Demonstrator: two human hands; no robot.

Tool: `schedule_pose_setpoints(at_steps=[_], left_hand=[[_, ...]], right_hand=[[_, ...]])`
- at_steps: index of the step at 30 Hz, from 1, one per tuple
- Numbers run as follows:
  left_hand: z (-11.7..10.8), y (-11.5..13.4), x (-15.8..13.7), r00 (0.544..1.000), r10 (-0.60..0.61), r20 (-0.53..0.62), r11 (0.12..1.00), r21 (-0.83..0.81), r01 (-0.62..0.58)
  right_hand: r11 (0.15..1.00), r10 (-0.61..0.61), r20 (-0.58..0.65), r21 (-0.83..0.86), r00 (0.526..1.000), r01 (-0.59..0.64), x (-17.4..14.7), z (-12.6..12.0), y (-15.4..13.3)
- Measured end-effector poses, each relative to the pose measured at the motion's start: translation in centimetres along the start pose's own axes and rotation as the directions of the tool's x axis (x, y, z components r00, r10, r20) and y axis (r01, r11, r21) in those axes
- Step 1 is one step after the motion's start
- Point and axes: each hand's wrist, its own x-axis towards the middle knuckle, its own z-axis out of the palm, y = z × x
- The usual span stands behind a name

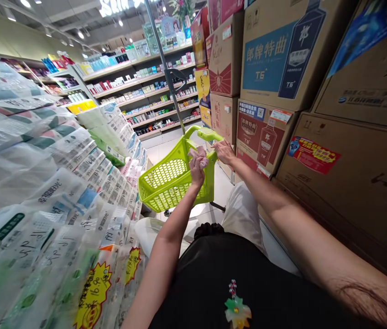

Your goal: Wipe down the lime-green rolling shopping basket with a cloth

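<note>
The left hand [198, 171] closes around a crumpled pink cloth [201, 157] (perhaps tissue) by the green cart [176, 183]'s near end. The cart stretches forward-left; the right hand [225, 151] touches its handle, though I cannot tell whether it grips.

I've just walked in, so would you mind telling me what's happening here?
A person in a shop aisle is at a green shopping cart. The right hand is on its handle end, while the left hand, close beside it, holds a crumpled pink wad, perhaps tissue or cloth. Plastic-wrapped packs are piled on the left; cardboard boxes are stacked on the right.
</note>
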Motion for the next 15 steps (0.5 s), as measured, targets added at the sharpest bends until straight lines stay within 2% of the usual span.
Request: schedule_pose_setpoints(at_steps=[2, 4, 8, 11, 13, 15], left_hand=[[0.7, -0.2, -0.3, 0.991, 0.079, 0.105, 0.997, 0.017, -0.081], [0.2, -1.0, -1.4, 0.973, 0.123, 0.197, 0.991, 0.032, -0.131], [-3.6, -3.2, -3.6, 0.931, 0.070, 0.359, 0.991, 0.082, -0.106], [-5.2, -3.8, -3.5, 0.930, 0.044, 0.365, 0.995, 0.065, -0.073], [-4.8, -3.7, -3.3, 0.941, 0.086, 0.328, 0.994, 0.041, -0.105], [-3.8, -3.6, -3.8, 0.929, 0.153, 0.336, 0.983, 0.049, -0.179]], right_hand=[[1.000, 0.018, -0.003, 0.012, 1.000, -0.018, 0.2, 0.2, 0.5], [0.999, 0.044, -0.008, 0.013, 0.999, -0.044, 0.4, 0.4, 0.7], [0.999, 0.042, 0.009, 0.026, 0.999, -0.042, 0.5, 0.5, 0.8], [0.998, 0.045, 0.008, 0.033, 0.999, -0.046, 0.6, 0.8, 0.9], [0.998, 0.052, 0.000, 0.032, 0.999, -0.052, 0.8, 1.2, 1.1], [0.998, 0.051, -0.006, 0.022, 0.999, -0.051, 0.8, 1.4, 1.3]])
